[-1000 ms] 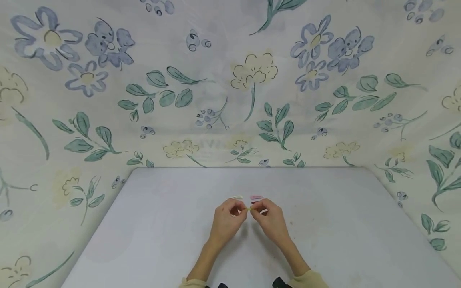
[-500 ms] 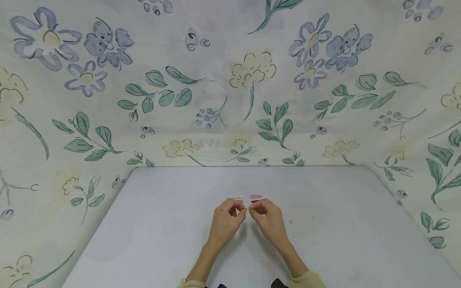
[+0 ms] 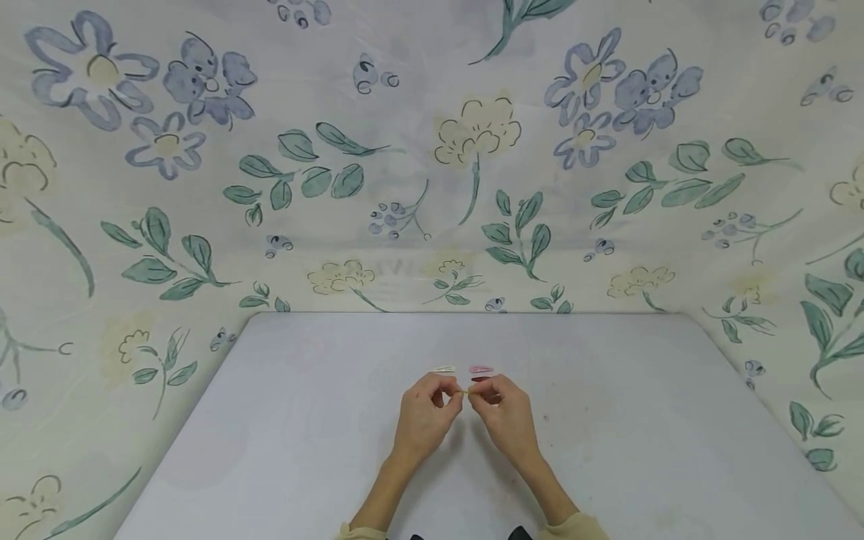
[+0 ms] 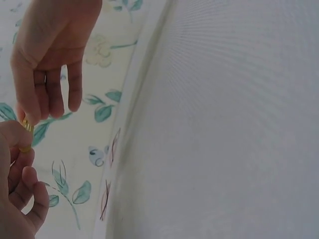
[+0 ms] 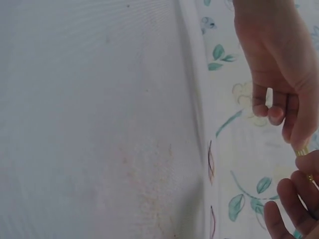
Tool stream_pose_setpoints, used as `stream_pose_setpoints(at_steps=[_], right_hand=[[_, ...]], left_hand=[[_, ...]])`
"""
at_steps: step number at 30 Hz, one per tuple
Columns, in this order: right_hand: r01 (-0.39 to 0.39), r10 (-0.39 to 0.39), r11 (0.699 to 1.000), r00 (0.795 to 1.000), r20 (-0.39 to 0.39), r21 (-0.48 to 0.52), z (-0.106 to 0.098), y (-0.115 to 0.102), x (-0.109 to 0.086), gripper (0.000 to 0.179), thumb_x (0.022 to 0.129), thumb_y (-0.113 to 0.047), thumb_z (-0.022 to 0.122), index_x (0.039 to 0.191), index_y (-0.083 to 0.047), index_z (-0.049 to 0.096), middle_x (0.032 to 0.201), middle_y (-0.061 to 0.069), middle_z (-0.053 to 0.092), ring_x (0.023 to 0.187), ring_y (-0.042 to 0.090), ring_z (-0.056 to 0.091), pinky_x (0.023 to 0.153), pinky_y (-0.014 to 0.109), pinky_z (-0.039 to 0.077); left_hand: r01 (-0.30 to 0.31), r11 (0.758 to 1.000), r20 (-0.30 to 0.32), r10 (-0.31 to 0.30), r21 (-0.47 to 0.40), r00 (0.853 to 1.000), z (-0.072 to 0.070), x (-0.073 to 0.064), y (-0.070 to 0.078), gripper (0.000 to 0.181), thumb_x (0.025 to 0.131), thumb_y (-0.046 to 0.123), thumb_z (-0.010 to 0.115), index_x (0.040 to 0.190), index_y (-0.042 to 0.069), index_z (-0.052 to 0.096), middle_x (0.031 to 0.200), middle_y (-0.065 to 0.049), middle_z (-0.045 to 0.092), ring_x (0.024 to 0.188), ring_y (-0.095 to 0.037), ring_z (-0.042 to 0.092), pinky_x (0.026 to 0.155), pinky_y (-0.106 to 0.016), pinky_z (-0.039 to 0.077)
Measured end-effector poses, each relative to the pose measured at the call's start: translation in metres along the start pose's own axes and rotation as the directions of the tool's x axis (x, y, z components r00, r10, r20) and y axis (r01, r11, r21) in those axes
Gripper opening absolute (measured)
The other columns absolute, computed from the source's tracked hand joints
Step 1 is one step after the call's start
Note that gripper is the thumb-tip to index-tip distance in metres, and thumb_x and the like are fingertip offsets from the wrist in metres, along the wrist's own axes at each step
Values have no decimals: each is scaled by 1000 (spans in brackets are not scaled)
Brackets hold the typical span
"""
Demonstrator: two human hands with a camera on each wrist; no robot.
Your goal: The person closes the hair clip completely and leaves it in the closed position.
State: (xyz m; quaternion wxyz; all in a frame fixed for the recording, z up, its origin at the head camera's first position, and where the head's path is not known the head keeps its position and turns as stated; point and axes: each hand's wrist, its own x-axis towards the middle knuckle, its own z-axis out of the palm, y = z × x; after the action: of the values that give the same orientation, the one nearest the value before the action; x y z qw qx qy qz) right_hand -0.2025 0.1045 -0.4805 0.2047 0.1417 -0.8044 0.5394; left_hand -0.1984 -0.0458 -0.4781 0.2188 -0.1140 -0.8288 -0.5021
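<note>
Near the middle of the table, a small slotted yellow hair clip [image 3: 466, 392] spans the narrow gap between my two hands. My left hand [image 3: 425, 420] pinches one end of it between thumb and forefinger. The opposite end is pinched by my right hand [image 3: 508, 420]. In the left wrist view the yellow clip [image 4: 28, 128] shows its slots, with fingertips covering both its ends. The right wrist view has part of the same yellow clip [image 5: 302, 151] at its right side. Just beyond the hands lie a whitish hair clip [image 3: 444, 369], a pink one [image 3: 481, 369] and a dark red one [image 3: 480, 379], the last partly covered by the right hand.
The white table [image 3: 304, 420] stretches out on both sides of the arms. Along its back edge and sides hangs a flower-patterned cloth [image 3: 405, 165]. Dark strap-like ends [image 3: 520, 533] show near the cuffs at the bottom.
Both hands keep their pinch on the yellow clip and stay in nearly the same place. The clip shows as a thinner strip between the fingertips than a second ago.
</note>
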Motion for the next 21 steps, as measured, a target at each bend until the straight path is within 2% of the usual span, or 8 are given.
stream_pose_setpoints(at_steps=[4,14,21], right_hand=[[12,-12,1000,1000,-18,-10,1,-1,-2,13,81,2,75,85,-10,72,82,-4,68,73,10,63,70,27,54],[41,-41,999,999,-32,2,1,0,-2,11,81,2,75,86,-7,72,84,7,72,74,12,65,68,26,54],[27,-27,1000,1000,7,13,0,4,0,10,82,1,75,86,-8,71,84,5,72,75,10,64,66,25,54]], left_hand=[[13,1000,-6,-13,-3,1000,0,0,1,7,78,4,72,82,9,70,78,4,61,66,-7,47,59,-20,39],[-26,999,-22,27,22,999,3,-1,1,12,79,2,74,80,13,68,75,6,60,65,-12,52,59,-20,42],[-29,1000,15,28,12,999,2,-2,0,5,80,4,71,84,7,68,79,4,61,68,-13,53,61,-20,44]])
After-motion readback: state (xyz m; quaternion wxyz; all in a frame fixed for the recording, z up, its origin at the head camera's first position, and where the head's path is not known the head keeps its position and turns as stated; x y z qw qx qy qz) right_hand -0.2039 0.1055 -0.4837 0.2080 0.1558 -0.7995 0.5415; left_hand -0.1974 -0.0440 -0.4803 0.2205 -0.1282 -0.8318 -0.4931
